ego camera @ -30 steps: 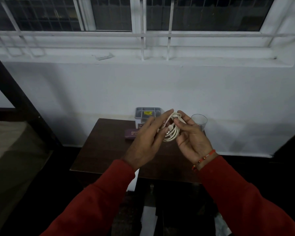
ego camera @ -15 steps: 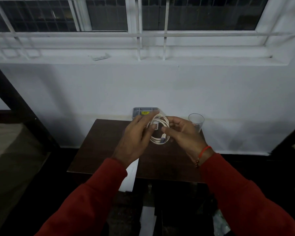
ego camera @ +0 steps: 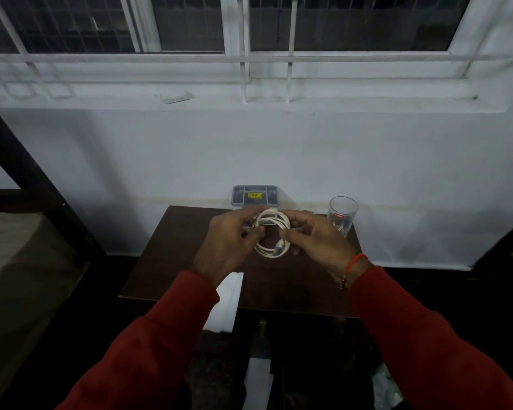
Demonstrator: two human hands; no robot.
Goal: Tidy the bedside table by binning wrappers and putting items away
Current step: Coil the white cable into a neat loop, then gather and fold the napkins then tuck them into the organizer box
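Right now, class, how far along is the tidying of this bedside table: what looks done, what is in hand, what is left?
Done: no loose wrappers show on the table. In hand: the white cable, wound into a coil, gripped by the left hand and right hand above the tabletop. Left: stowing the coil, perhaps in the grey box at the back, and dealing with the glass at the right rear corner.

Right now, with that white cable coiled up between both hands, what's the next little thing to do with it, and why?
Probably tuck the loose plug end into the loops, then set it down. The white cable is already coiled, gripped by the left hand and right hand above the table, but one plug end hangs at the coil's lower edge. The grey box behind looks a likely home.
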